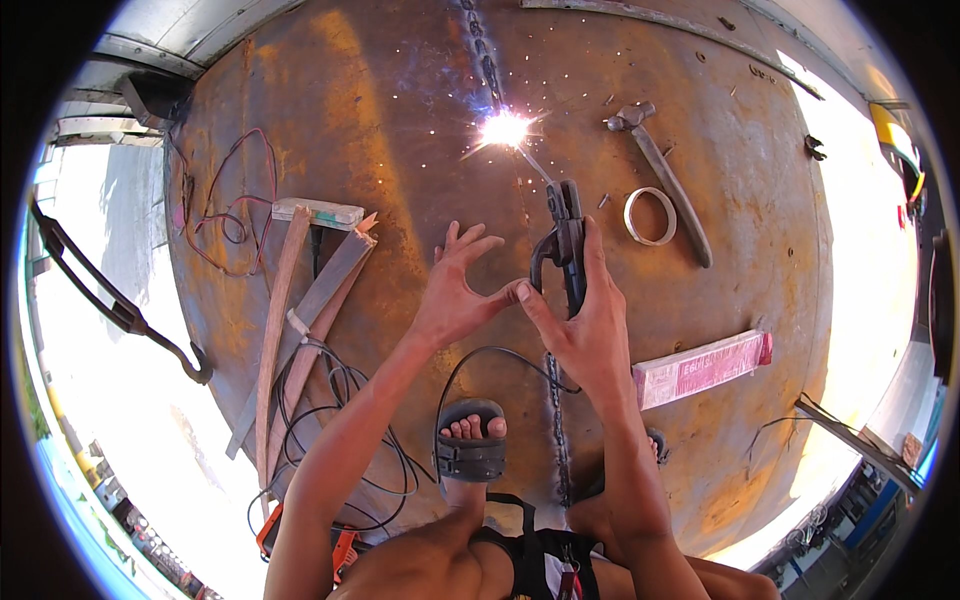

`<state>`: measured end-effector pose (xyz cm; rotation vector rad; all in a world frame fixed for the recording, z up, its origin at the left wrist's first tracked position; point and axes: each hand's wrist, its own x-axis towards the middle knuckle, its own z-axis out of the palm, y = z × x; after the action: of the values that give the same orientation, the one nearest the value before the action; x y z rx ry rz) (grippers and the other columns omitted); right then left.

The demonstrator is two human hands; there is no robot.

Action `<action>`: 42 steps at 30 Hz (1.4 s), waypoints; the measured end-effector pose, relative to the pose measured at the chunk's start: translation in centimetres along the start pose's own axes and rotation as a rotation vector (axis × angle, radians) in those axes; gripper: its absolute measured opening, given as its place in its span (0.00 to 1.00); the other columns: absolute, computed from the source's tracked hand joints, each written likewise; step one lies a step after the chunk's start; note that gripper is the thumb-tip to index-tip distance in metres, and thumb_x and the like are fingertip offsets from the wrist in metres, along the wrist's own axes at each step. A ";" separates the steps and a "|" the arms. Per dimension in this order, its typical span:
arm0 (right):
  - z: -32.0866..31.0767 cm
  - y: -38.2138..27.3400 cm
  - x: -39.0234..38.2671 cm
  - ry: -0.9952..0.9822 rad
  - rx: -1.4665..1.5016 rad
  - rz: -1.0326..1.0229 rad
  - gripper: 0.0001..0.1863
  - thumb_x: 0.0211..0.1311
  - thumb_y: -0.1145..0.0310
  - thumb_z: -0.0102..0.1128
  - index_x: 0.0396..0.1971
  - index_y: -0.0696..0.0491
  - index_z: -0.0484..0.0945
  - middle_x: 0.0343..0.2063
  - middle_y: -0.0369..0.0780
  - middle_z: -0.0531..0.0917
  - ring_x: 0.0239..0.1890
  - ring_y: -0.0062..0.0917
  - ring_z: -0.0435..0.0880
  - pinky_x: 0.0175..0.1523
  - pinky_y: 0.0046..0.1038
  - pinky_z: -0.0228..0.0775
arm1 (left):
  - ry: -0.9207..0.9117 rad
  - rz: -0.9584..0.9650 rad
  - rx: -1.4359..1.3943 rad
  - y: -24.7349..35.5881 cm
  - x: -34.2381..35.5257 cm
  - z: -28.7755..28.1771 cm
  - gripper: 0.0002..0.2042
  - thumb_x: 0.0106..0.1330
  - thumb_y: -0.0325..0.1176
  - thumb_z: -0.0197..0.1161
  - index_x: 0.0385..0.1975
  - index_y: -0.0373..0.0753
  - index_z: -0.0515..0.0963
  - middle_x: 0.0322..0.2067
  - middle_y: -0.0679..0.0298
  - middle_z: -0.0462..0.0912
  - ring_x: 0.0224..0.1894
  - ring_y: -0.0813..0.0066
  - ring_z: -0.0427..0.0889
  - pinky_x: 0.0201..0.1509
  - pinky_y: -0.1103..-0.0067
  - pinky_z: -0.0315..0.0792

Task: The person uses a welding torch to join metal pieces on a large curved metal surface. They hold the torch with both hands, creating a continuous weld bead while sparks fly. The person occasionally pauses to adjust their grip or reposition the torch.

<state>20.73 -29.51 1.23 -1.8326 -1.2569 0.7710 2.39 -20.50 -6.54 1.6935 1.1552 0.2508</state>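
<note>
While our R hand [592,318] grips the holder [570,240], our L hand [450,288] is empty, spread wide. We should prob. keep the rod [537,167] steady, in line w/ the seam [484,58].

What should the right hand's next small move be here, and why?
The right hand should probably ease the black electrode holder slightly toward the person, drawing the rod along: the bright arc burns at the near end of the far weld bead, and no raised bead clearly shows between it and the near weld bead.
</note>
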 end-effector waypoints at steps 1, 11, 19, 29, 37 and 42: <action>0.0 0.1 0.0 0.001 0.000 -0.005 0.55 0.70 0.60 0.79 0.83 0.68 0.52 0.62 0.61 0.84 0.64 0.53 0.88 0.67 0.44 0.80 | 0.006 -0.005 -0.022 0.0 0.0 0.0 0.44 0.58 0.62 0.84 0.70 0.41 0.81 0.81 0.46 0.68 0.90 0.42 0.46 0.90 0.45 0.42; 0.1 0.2 -0.1 -0.005 0.018 0.016 0.56 0.70 0.58 0.79 0.84 0.67 0.52 0.64 0.61 0.83 0.67 0.51 0.86 0.69 0.43 0.78 | -0.018 0.003 0.039 0.0 0.0 -0.2 0.41 0.61 0.59 0.83 0.73 0.45 0.80 0.82 0.47 0.66 0.90 0.42 0.45 0.89 0.50 0.48; 0.1 0.0 0.0 -0.015 -0.007 0.017 0.56 0.70 0.58 0.78 0.84 0.67 0.50 0.63 0.61 0.83 0.66 0.53 0.87 0.68 0.45 0.79 | -0.018 0.007 0.053 0.0 0.0 -0.2 0.41 0.62 0.60 0.83 0.72 0.46 0.80 0.82 0.47 0.66 0.90 0.42 0.46 0.89 0.49 0.49; 0.1 0.1 0.0 -0.018 -0.004 0.023 0.56 0.70 0.57 0.78 0.83 0.68 0.51 0.63 0.61 0.83 0.66 0.53 0.86 0.69 0.45 0.78 | -0.019 0.004 0.041 0.1 0.0 -0.3 0.40 0.62 0.57 0.83 0.72 0.44 0.80 0.82 0.48 0.66 0.90 0.43 0.45 0.89 0.49 0.50; 0.0 -0.3 0.1 -0.025 -0.022 0.043 0.55 0.70 0.57 0.78 0.83 0.68 0.52 0.63 0.60 0.83 0.65 0.52 0.87 0.69 0.44 0.78 | -0.025 -0.012 0.040 0.5 0.1 -0.4 0.41 0.61 0.57 0.83 0.72 0.43 0.80 0.82 0.47 0.67 0.90 0.42 0.45 0.89 0.49 0.50; 0.2 -0.1 0.0 -0.026 -0.020 0.033 0.55 0.70 0.58 0.78 0.83 0.68 0.52 0.62 0.60 0.84 0.64 0.52 0.87 0.68 0.45 0.79 | -0.019 -0.009 0.028 0.3 -0.1 -0.5 0.41 0.61 0.56 0.83 0.72 0.43 0.80 0.82 0.47 0.67 0.90 0.41 0.45 0.89 0.48 0.50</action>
<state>20.51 -29.44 1.18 -1.8690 -1.2576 0.8051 2.23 -20.27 -6.02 1.7112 1.1566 0.2140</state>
